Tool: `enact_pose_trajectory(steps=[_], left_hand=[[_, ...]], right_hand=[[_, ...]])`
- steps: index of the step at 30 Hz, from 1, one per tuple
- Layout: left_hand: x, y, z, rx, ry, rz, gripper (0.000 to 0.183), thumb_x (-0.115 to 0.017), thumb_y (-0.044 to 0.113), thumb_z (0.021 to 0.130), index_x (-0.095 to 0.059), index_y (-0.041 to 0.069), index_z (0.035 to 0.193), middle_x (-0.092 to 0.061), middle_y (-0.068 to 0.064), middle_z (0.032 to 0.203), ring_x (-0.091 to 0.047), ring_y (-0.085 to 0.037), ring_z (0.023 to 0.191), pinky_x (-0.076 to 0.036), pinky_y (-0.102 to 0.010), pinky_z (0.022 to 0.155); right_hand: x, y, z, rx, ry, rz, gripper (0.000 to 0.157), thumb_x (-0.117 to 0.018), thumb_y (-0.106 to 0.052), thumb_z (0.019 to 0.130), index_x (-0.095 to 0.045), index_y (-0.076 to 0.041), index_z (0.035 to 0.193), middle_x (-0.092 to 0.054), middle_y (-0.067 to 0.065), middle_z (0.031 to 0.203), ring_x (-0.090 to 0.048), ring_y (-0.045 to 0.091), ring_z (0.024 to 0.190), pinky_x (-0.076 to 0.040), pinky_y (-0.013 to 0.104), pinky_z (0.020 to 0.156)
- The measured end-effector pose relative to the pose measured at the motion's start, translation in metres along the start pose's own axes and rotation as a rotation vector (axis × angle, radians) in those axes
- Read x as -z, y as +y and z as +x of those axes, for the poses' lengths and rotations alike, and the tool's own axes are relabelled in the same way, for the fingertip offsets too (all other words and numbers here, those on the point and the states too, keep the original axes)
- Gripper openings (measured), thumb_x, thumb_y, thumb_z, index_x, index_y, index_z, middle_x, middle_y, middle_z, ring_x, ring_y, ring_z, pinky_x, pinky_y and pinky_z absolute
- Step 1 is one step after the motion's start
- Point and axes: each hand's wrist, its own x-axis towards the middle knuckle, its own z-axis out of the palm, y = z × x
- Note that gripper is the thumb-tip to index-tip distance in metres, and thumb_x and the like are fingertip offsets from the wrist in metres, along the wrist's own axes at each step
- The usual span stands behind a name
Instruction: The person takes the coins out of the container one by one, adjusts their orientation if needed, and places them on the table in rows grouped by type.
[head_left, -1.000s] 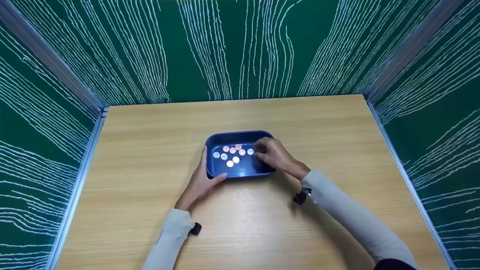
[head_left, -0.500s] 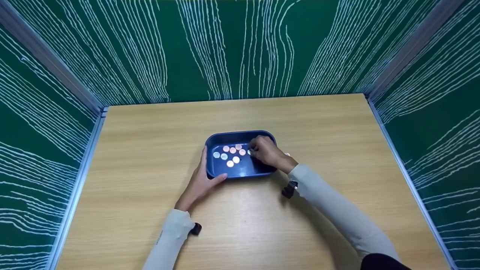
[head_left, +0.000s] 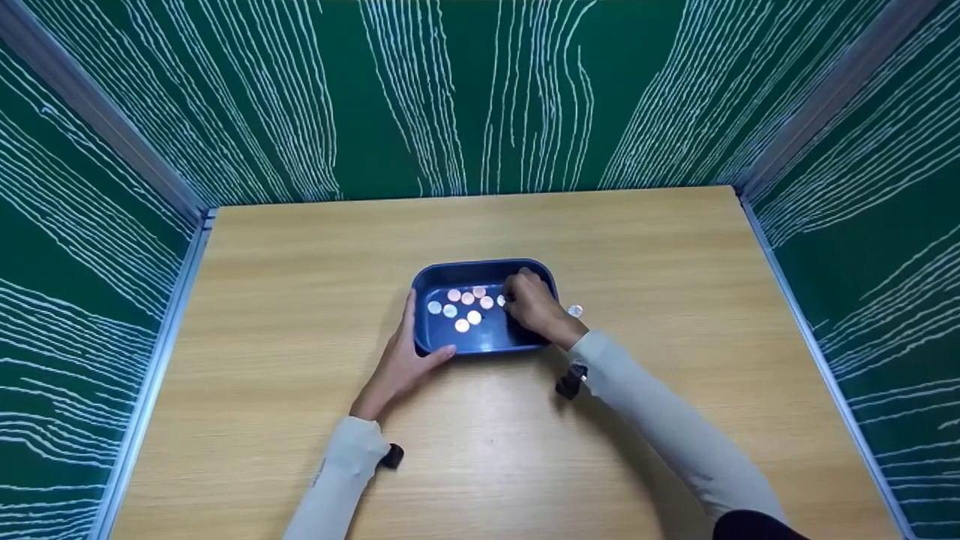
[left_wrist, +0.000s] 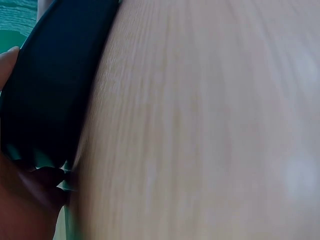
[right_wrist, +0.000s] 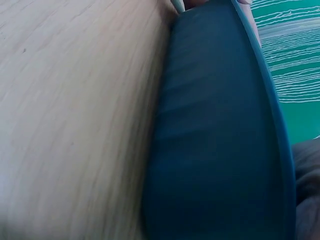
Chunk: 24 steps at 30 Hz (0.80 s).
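Note:
A dark blue rectangular tray [head_left: 487, 339] stands on the table with several copper-coloured and silvery coins [head_left: 462, 325] lying flat in it. My left hand [head_left: 401, 361] grips the tray's left end, thumb over the near rim and fingers along the outer side. Reaching over the right end, my right hand [head_left: 531, 301] has its fingers curled down at a silvery coin [head_left: 501, 301] and pinches it, covering part of it. In the right wrist view, the tray's outer wall [right_wrist: 215, 120] hides most of that hand. Just outside the tray, beyond the right wrist, another silvery coin [head_left: 575, 310] lies on the table.
The wooden table [head_left: 315, 285] reaches back to a green wall [head_left: 300, 97] with wavy white lines. Similar panels stand on both sides, with metal rails along the table's side edges. Each wrist carries a small black camera [head_left: 391, 456].
My right hand has moved slightly left, its fingers closing over the silvery coin. The coin outside the tray has come into view behind the wrist. My left hand and the tray stay put.

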Motion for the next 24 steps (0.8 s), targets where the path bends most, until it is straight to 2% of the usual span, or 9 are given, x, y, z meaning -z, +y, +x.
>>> enact_pose_trajectory(steps=[7, 12, 19, 24], left_hand=[[-0.0001, 0.0011, -0.0004, 0.025, -0.009, -0.005, 0.123, -0.086, 0.04, 0.096, 0.004, 0.027, 0.179, -0.01, -0.015, 0.185, -0.023, -0.043, 0.166, -0.026, -0.062, 0.13], [-0.0001, 0.0011, 0.0011, 0.02, -0.006, 0.0, 0.122, -0.085, 0.041, 0.096, 0.003, 0.026, 0.179, -0.011, -0.016, 0.184, -0.024, -0.043, 0.165, -0.026, -0.062, 0.13], [0.0004, -0.0005, 0.0009, -0.006, 0.002, 0.019, 0.121, -0.085, 0.04, 0.096, 0.002, 0.024, 0.179, -0.014, -0.017, 0.184, -0.03, -0.043, 0.163, -0.028, -0.061, 0.13], [0.0002, -0.0017, 0.0009, -0.012, 0.002, 0.019, 0.121, -0.085, 0.04, 0.096, 0.002, 0.025, 0.179, -0.014, -0.016, 0.184, -0.03, -0.042, 0.163, -0.027, -0.06, 0.13]], right_hand=[[0.0001, -0.0016, 0.0015, -0.024, -0.092, 0.014, 0.016, -0.082, 0.003, 0.092, -0.075, 0.004, 0.106, -0.07, 0.019, 0.104, -0.066, 0.035, 0.099, -0.057, 0.05, 0.085], [-0.0005, -0.0025, 0.0039, -0.018, -0.131, 0.053, 0.014, -0.081, 0.0, 0.095, -0.072, -0.002, 0.106, -0.075, 0.012, 0.099, -0.069, 0.026, 0.091, -0.057, 0.045, 0.081], [-0.0019, -0.0027, 0.0019, 0.059, -0.154, 0.12, 0.011, -0.078, 0.001, 0.096, -0.073, -0.002, 0.106, -0.079, 0.011, 0.096, -0.069, 0.021, 0.084, -0.056, 0.042, 0.076], [-0.0025, -0.0025, -0.0032, 0.127, -0.12, 0.196, 0.01, -0.077, 0.001, 0.095, -0.075, -0.003, 0.104, -0.08, 0.008, 0.094, -0.071, 0.018, 0.084, -0.056, 0.037, 0.075]])
